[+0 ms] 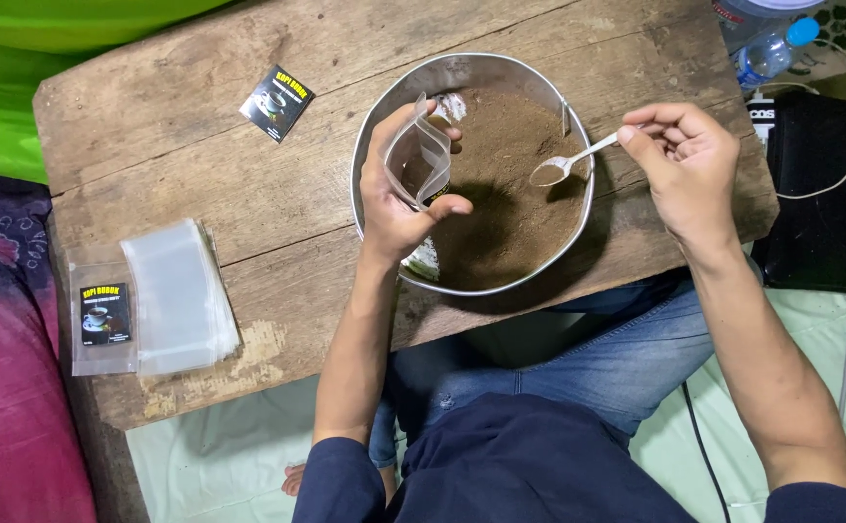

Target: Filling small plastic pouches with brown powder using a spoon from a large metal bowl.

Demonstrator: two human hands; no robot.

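A round metal bowl (375, 145) full of brown powder (510, 203) sits on a worn wooden table (200, 145). My left hand (399, 208) holds a small clear plastic pouch (418, 155) open and upright over the bowl's left side. My right hand (685, 165) pinches the handle of a metal spoon (564, 165), whose bowl carries a little brown powder just above the heap, to the right of the pouch.
A stack of empty clear pouches (176, 295) and one pouch with a black label (103, 315) lie at the table's left front. A loose black label (278, 102) lies near the bowl. A plastic bottle (772, 48) and a black bag (830, 194) are at the right.
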